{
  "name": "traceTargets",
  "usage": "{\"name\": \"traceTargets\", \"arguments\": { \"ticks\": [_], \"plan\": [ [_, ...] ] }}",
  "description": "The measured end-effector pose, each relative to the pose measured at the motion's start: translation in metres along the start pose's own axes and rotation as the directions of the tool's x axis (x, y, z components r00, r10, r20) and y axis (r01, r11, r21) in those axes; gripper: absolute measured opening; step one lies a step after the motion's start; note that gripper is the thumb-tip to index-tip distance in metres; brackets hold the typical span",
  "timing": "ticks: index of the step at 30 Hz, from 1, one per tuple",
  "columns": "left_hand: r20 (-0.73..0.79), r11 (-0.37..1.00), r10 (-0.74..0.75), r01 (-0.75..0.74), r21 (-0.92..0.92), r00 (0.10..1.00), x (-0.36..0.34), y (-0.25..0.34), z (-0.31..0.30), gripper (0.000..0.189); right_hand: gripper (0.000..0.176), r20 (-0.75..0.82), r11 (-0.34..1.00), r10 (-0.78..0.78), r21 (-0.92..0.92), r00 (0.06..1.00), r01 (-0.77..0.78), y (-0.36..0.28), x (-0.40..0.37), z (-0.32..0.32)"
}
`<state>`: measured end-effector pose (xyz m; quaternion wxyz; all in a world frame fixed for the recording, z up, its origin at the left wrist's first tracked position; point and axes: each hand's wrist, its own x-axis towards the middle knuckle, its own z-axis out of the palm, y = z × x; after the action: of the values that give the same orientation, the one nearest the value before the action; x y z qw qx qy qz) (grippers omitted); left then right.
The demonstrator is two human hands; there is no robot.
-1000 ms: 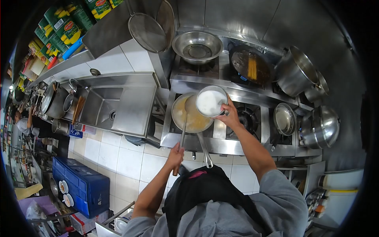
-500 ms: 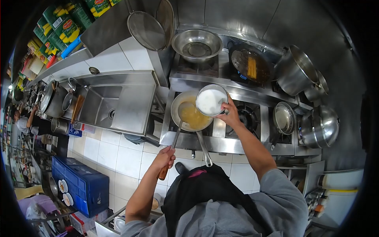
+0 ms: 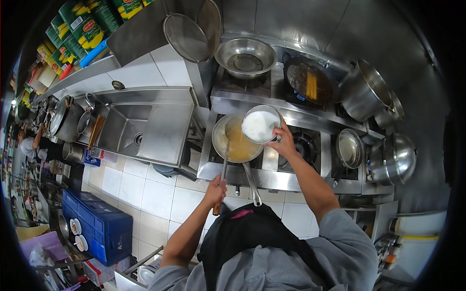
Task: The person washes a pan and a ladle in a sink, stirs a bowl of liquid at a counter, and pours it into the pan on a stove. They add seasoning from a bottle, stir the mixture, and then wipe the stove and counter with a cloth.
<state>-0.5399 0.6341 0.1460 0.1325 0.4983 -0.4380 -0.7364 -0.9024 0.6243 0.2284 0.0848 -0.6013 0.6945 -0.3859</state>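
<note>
My left hand point(image 3: 216, 189) grips the wooden handle of a long ladle point(image 3: 223, 165) whose bowl sits in a frying pan point(image 3: 235, 140) of yellow-brown sauce on the front left burner. My right hand point(image 3: 284, 142) holds a small metal pot point(image 3: 260, 124) of white liquid, tilted over the pan's right rim. The pan's own handle point(image 3: 252, 184) points back toward me over the stove's front edge.
Behind stand an empty steel bowl point(image 3: 245, 57) and a dark pan with yellow sticks point(image 3: 309, 83). Pots and lids point(image 3: 383, 126) crowd the right. A steel sink point(image 3: 141, 127) lies left, a blue crate point(image 3: 97, 225) on the floor. Another person point(image 3: 34, 145) works far left.
My left hand swung the ladle handle out to the left, then back right, stirring the sauce. The pot of white liquid stays tilted over the pan.
</note>
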Motion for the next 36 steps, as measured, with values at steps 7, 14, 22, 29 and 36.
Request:
{"name": "traceTargets", "arguments": {
  "ticks": [7, 14, 22, 29, 36],
  "plan": [
    [0.546, 0.528, -0.022, 0.474, -0.705, 0.838, -0.012, 0.007, -0.013, 0.019, 0.053, -0.026, 0.999, -0.042, 0.006, 0.999, 0.043, 0.000, 0.001, 0.002],
    [0.140, 0.931, -0.205, 0.237, -0.279, 0.969, -0.071, 0.070, -0.028, 0.021, 0.053, -0.013, 0.998, -0.012, 0.057, 1.000, 0.013, 0.005, -0.001, 0.004],
    [-0.076, 0.930, 0.014, 0.015, 0.366, 0.997, -0.077, 0.071, -0.041, 0.037, 0.052, 0.002, 1.000, -0.013, 0.006, 1.000, 0.013, 0.002, -0.001, -0.001],
    [-0.090, 0.926, 0.228, -0.188, 0.327, 0.969, 0.007, -0.019, -0.026, 0.053, 0.055, 0.024, 0.994, 0.044, 0.100, 0.999, -0.047, -0.003, 0.000, -0.001],
    [0.365, 0.703, -0.102, 0.327, -0.632, 0.925, -0.017, 0.006, -0.008, 0.028, 0.054, 0.030, 0.996, 0.028, 0.081, 0.999, -0.030, 0.001, 0.000, -0.003]
  ]
}}
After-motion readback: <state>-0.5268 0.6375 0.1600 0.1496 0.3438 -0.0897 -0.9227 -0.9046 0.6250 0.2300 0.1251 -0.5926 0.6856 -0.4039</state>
